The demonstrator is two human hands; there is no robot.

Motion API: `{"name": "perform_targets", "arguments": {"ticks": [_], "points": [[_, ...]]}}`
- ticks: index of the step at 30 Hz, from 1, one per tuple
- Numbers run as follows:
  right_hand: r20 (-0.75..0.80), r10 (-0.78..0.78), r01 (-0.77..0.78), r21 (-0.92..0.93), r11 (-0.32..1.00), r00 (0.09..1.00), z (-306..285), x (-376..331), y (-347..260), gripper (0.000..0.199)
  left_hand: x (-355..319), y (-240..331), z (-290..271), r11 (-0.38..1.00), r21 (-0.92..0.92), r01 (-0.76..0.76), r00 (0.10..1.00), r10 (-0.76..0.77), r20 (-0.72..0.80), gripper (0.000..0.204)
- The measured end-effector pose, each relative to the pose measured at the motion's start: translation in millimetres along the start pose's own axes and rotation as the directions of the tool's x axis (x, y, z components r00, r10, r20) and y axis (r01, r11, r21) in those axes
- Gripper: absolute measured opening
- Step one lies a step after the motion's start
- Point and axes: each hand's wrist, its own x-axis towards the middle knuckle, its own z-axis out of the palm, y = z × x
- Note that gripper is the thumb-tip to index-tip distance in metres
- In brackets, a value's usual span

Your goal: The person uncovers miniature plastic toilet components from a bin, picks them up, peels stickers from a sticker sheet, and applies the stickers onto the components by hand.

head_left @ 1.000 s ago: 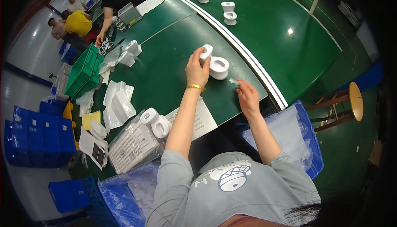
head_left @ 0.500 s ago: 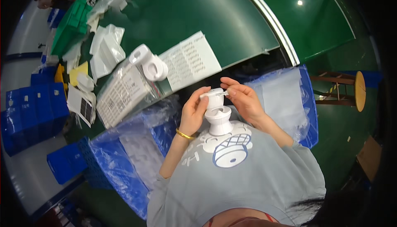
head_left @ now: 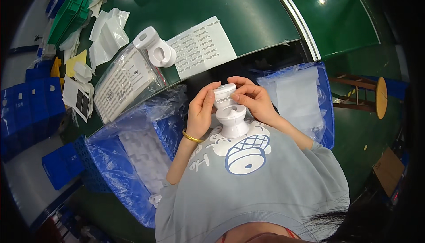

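Note:
Close to my chest is a small white plastic toy toilet (head_left: 232,122), its tank upward and its bowl toward me. My left hand (head_left: 202,111) grips the left side of the tank with thumb and fingers. The fingers of my right hand (head_left: 256,101) curl over the tank's right side, and its thumb presses on a clear label with dark print (head_left: 224,99) on the tank's front. A second white toy toilet (head_left: 155,47) rests on the table beside a white sheet of printed labels (head_left: 206,48).
A plastic bag of label sheets (head_left: 126,81) lies at the table's near edge. Left of me stands a blue bin with clear lining (head_left: 110,172), and another blue bin (head_left: 325,106) is at right. Crumpled white plastic (head_left: 108,32), a green crate (head_left: 71,13) and a wooden stool (head_left: 380,98) are farther out.
The label strip that my right hand held beside the tank now lies on the tank's front. My right thumb has come onto it. The view has shifted slightly.

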Motion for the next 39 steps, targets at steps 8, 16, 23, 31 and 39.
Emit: {"name": "perform_targets", "arguments": {"ticks": [8, 16, 23, 31, 39], "points": [[-0.006, -0.049, 0.049, -0.021, 0.999, 0.999, 2.8, 2.9, -5.7, 0.009, 2.4, 0.5, -0.8, 1.000, 0.009, 0.000, 1.000, 0.000, -0.009, 0.034], [-0.025, -0.065, 0.064, -0.040, 0.997, 0.998, 5.3, 1.2, -4.9, 0.007, 1.0, -2.7, -1.3, 0.997, -0.071, 0.027, 1.000, -0.028, -0.008, 0.031], [-0.017, -0.149, 0.135, -0.323, 0.937, 0.989, 3.2, -0.1, -7.9, 0.014, 2.8, -9.3, 0.4, 0.993, -0.106, -0.052, 0.999, 0.051, -0.005, 0.033], [0.279, 0.169, -0.126, -0.166, 0.978, 0.945, 1.4, -12.1, -21.5, 0.097, 3.0, -8.9, 1.6, 0.972, -0.200, -0.126, 0.990, 0.111, -0.088, 0.034], [0.238, 0.216, -0.143, -0.289, 0.946, 0.947, 10.8, -6.3, -28.7, 0.098, 24.9, -1.0, -11.7, 0.965, 0.249, -0.079, 0.996, 0.087, -0.021, 0.032]]}}
